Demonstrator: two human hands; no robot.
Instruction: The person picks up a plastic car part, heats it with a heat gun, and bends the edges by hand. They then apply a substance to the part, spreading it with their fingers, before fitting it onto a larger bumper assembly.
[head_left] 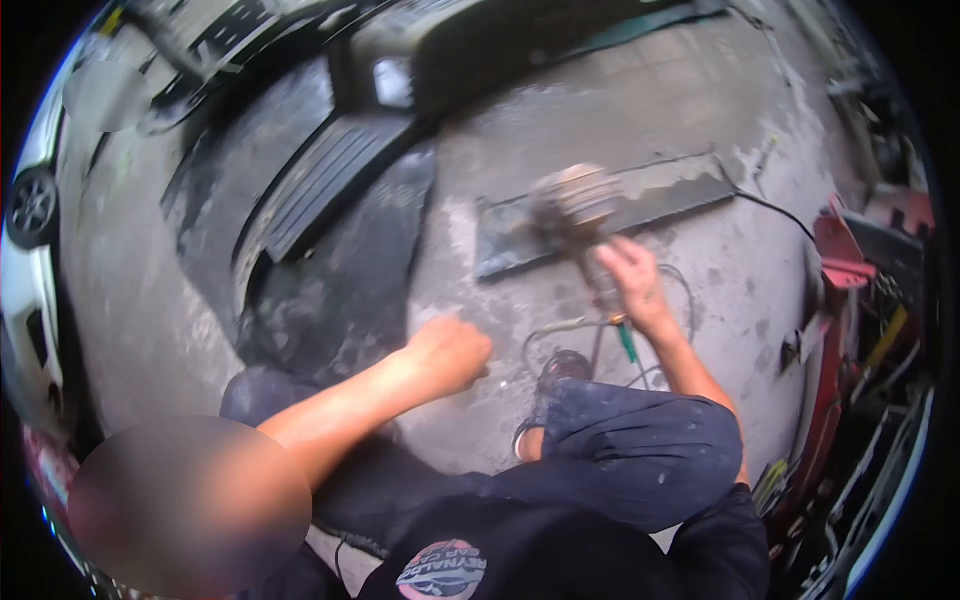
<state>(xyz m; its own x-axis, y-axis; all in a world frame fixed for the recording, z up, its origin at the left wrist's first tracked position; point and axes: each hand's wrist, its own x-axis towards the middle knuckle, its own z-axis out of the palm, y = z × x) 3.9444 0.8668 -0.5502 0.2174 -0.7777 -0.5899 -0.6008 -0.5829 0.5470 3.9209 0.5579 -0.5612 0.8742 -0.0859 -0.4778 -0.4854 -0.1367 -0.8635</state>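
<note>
My right hand (637, 285) grips the dark handle of a hand tool with a rounded, striped, brownish head (578, 200). Motion blurs the tool, and its exact kind does not show. Behind its head a long flat panel (655, 197), dark with a tan patch, lies on the concrete floor. Below the right hand are a brass-coloured fitting (616, 320), a green piece (627, 343) and a looping thin hose. My left hand (450, 357) is closed in a fist above the floor, between my knees. Whatever its fingers may hold is hidden.
To the left, a dark mat (345, 290) carries a ribbed grey and black vehicle part (325, 185). A larger dark part (450, 60) stands beyond it. Red metal framework (840, 250) lines the right side. A white car with a wheel (35, 207) is at the far left.
</note>
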